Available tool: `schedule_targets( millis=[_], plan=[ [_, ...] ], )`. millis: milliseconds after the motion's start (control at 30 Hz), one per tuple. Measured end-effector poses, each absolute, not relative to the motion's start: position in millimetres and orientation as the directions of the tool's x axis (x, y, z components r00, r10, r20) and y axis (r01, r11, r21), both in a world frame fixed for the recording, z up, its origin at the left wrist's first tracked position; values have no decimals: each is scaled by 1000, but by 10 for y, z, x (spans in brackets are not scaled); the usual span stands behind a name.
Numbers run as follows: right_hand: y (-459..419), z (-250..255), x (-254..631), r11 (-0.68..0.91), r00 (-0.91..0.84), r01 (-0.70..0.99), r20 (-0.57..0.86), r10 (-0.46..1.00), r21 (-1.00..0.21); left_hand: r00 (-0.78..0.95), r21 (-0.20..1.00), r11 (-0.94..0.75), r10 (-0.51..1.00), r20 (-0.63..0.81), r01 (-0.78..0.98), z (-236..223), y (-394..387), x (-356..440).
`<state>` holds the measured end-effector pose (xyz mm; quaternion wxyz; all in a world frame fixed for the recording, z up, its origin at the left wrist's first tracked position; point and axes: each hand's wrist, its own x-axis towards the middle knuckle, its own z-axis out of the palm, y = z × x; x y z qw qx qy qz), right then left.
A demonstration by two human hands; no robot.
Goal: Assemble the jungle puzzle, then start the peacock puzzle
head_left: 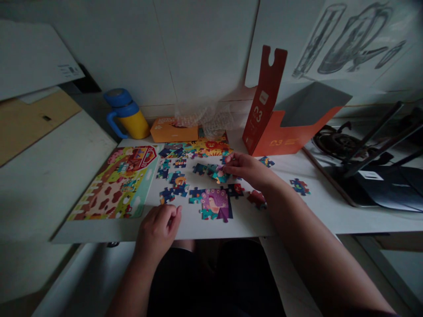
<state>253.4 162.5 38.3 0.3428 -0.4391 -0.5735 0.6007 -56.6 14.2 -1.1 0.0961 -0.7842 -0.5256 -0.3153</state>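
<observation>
Pale wall (205, 57) backs a white table (185, 220), where an orange box (297, 137) and a blue-and-yellow jug (134, 121) stand toward the rear, probably to keep out of the hands' way. Loose pieces (173, 179) lie mostly picture side up, likely so their colours can be compared. Beyond the joined peacock picture (214, 201), over mid-table, the right hand (249, 169) pinches a puzzle piece (219, 177) between thumb and fingers, a light grip that seems meant to leave its print showing. The left hand (157, 230) rests at the near edge, loosely curled, nothing visible inside. The held piece looks thin, slightly tilted, mainly teal with yellowish patches; finer detail is too small to tell.
</observation>
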Motion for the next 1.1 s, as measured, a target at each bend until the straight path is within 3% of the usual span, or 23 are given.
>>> schedule_targets(
  millis=[533,700,800,967,1100],
  plan=[
    [1594,366,2516,-205,-457,100,-228,860,-974,260,168,-437,756,601,884,-56,147,-572],
    [1604,407,2566,-68,-524,200,-165,836,-977,262,167,-443,749,608,881,-70,156,-581],
    [1547,505,2579,-67,-624,301,-250,741,-951,265,167,-447,749,608,879,-54,151,-572],
    [1432,568,2559,-130,-791,399,-412,451,-908,268,174,-454,748,607,874,-59,154,-579],
    [1398,499,2544,-162,-827,443,-471,306,-882,272,166,-460,739,616,872,-61,161,-593]
  ],
)
